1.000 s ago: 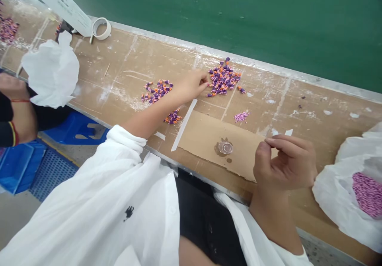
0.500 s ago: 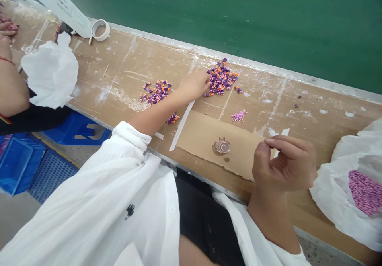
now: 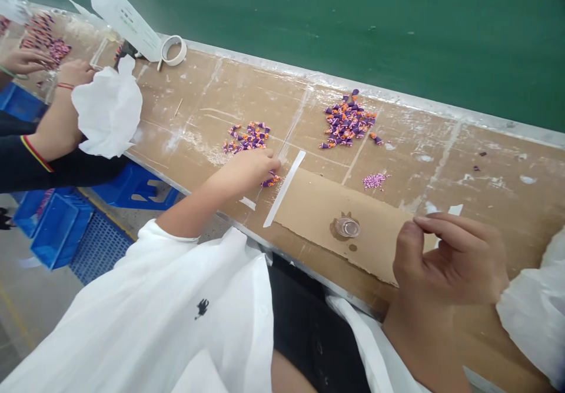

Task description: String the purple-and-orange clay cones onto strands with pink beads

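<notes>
My left hand (image 3: 253,168) reaches over the cardboard with its fingers curled together. Beside and partly beneath its fingertips is a small cluster of purple and orange pieces (image 3: 271,180); whatever the fingers grip is hidden. Just behind that hand lies a loose group of similar pieces (image 3: 248,137), and farther right a bigger heap of purple and orange pieces (image 3: 348,121). Thumb and forefinger of my right hand (image 3: 450,257) are pinched together in the air at the right; anything between them is too small to make out. A small clear cup (image 3: 347,226) stands near the right hand, on a cardboard sheet (image 3: 304,205).
Tiny pink bits (image 3: 375,181) lie behind the cup. White paper (image 3: 538,310) is at the right edge, crumpled white paper (image 3: 108,110) at left. Farther back stand a blue-capped bottle (image 3: 128,22) and a tape roll (image 3: 173,50). A co-worker's hands (image 3: 73,75) are at far left.
My left hand has moved from the big heap back left to the small cluster. The right hand keeps its pinch. The view has shifted left, showing more of the co-worker.
</notes>
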`<control>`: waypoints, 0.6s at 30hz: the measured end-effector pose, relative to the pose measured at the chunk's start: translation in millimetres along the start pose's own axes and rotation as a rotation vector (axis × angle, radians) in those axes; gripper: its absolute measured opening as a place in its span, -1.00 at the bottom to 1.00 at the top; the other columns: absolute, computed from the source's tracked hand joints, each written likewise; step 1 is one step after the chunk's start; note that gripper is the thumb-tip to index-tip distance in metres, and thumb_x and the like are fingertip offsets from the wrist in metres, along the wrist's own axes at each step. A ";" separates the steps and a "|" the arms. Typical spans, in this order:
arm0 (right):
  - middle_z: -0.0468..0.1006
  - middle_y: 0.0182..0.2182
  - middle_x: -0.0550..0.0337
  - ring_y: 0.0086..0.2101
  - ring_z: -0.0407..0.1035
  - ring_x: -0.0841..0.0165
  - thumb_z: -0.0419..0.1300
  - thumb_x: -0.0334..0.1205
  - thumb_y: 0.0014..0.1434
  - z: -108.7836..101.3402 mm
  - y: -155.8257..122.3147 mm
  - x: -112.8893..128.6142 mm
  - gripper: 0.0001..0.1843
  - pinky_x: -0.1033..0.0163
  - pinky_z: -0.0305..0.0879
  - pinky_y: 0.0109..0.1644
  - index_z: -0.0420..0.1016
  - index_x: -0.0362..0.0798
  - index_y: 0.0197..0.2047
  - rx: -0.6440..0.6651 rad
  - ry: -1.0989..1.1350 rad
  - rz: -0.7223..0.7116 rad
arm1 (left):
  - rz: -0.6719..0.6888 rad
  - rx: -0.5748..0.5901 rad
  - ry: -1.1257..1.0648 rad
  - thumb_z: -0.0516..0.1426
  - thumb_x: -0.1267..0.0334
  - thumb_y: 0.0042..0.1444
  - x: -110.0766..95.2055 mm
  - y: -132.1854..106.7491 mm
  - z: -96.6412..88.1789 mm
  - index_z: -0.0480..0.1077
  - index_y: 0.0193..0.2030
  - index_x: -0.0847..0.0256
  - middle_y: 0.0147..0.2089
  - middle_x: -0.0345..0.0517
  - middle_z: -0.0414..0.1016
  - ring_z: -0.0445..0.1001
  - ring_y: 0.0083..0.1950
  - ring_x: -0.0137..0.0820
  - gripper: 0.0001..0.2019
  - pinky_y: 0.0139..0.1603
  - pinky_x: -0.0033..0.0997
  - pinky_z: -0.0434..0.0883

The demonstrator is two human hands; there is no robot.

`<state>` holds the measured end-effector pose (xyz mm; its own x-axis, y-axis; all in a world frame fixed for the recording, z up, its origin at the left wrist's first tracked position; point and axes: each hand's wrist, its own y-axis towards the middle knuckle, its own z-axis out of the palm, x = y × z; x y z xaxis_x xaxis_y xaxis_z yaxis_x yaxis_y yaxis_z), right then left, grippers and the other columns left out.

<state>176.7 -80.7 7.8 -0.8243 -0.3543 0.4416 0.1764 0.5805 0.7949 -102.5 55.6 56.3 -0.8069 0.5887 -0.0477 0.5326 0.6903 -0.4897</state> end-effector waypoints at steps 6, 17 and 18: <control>0.55 -0.49 0.26 -0.55 0.41 0.34 0.32 -0.34 0.12 3.8 -0.3 -2.0 -0.87 0.15 0.36 -0.45 0.48 0.09 -0.34 0.013 -0.042 0.071 | 0.067 0.007 0.015 0.06 0.39 0.33 1.5 7.4 8.3 0.55 -0.09 0.17 -0.13 -0.07 0.51 0.48 -0.14 -0.36 -0.78 -0.32 -0.41 0.16; 0.53 -0.41 0.22 -0.49 0.36 0.40 0.22 -0.25 0.17 24.9 -14.2 -50.1 -0.94 0.24 0.34 -0.43 0.52 0.02 -0.34 0.277 -0.102 0.351 | 0.140 -0.132 -0.096 0.10 0.35 0.31 6.9 20.8 3.5 0.48 -0.18 0.25 -0.11 -0.02 0.51 0.48 -0.13 -0.34 -0.88 -0.25 -0.42 0.23; 0.52 -0.41 0.23 -0.49 0.36 0.40 0.21 -0.24 0.16 26.2 -16.6 -54.9 -0.94 0.24 0.35 -0.41 0.52 0.02 -0.34 0.320 -0.110 0.381 | 0.164 -0.211 -0.181 0.11 0.36 0.30 5.3 21.4 1.6 0.47 -0.18 0.25 -0.10 -0.02 0.51 0.47 -0.13 -0.35 -0.90 -0.22 -0.43 0.26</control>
<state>204.9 -51.6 -40.5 -0.7885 -0.0042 0.6150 0.3161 0.8550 0.4112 -95.8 72.8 44.2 -0.7283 0.6277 -0.2748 0.6851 0.6755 -0.2726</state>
